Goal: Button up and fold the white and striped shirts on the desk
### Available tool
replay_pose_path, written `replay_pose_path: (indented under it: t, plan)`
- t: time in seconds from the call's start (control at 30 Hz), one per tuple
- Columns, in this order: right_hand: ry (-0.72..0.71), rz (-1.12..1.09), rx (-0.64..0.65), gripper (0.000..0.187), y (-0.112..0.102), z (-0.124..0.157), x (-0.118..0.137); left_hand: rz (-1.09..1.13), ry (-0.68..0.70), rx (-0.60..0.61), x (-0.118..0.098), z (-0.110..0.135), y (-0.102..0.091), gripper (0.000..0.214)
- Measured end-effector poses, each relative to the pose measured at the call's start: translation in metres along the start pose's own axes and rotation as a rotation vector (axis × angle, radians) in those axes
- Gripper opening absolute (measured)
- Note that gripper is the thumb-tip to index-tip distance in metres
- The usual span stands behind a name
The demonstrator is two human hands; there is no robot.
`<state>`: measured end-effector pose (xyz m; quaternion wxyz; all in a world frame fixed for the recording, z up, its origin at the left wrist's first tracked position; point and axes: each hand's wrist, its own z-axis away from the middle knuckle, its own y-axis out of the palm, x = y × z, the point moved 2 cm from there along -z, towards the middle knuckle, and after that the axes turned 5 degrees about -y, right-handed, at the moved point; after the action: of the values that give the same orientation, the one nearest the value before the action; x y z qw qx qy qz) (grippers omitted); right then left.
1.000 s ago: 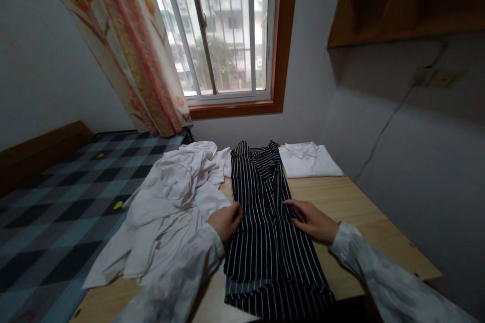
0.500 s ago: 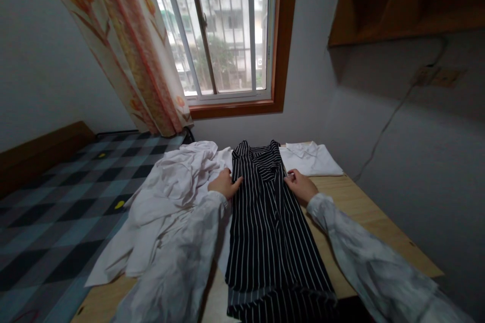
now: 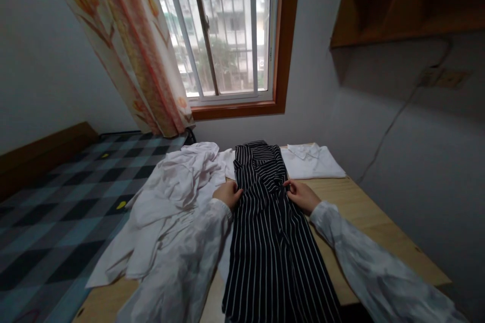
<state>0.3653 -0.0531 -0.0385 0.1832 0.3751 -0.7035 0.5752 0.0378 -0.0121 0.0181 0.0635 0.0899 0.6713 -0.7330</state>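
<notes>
A black shirt with white stripes [image 3: 265,242] lies lengthwise on the wooden table [image 3: 364,217], folded into a long strip with its collar end towards the window. On its left edge my left hand [image 3: 228,194] is closed, thumb and fingers pinching the cloth. My right hand [image 3: 302,195] pinches the opposite edge at about the same height. Between the two hands the fabric is bunched and creased. Beside my left arm spreads a crumpled heap of white clothes [image 3: 178,181]. Beyond my right hand lies a neatly folded white shirt [image 3: 314,161].
A bed with a checked cover [image 3: 49,212] adjoins the table on the left. At the back are a window [image 3: 227,50] and a flowered curtain [image 3: 132,50]. A wooden wall shelf [image 3: 401,5] hangs at the upper right, above a cable [image 3: 392,126].
Both hands have drawn slightly towards me, pulling the striped shirt along. Its collar end has crumpled, and its lower end reaches further down out of view.
</notes>
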Motion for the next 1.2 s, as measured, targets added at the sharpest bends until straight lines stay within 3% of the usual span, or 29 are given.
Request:
replay_pose_path:
  t: [0.27,0.37,0.47,0.6,0.77,0.9,1.07,1.2]
  plan:
    - [-0.019,-0.067,0.145,0.032,-0.016,0.045,0.016,0.021,0.106,0.16,0.012,0.035,-0.001,0.035]
    - [-0.008,0.005,0.161,0.024,-0.024,0.046,0.021,-0.016,0.105,0.135,0.01,0.042,-0.011,0.037]
    - [0.04,0.147,0.053,0.024,-0.03,0.029,0.027,-0.018,0.154,-0.038,-0.005,0.039,-0.025,0.035]
    - [0.139,0.276,-0.095,0.031,-0.023,-0.013,0.033,-0.028,0.387,-0.193,-0.037,0.017,-0.028,0.035]
    - [0.251,0.387,-0.163,0.041,-0.006,-0.054,0.034,-0.017,0.541,-0.117,-0.054,-0.006,-0.002,0.049]
    - [0.259,0.441,-0.147,0.015,-0.001,-0.064,0.03,-0.002,0.529,-0.101,-0.052,-0.009,0.003,0.045]
    - [0.078,0.307,-0.262,0.006,0.001,-0.069,0.031,0.198,0.521,-0.047,-0.06,-0.022,-0.01,0.034]
    - [-0.078,0.01,-0.307,0.013,0.01,-0.073,0.034,0.538,0.582,0.046,-0.073,-0.038,0.004,0.031]
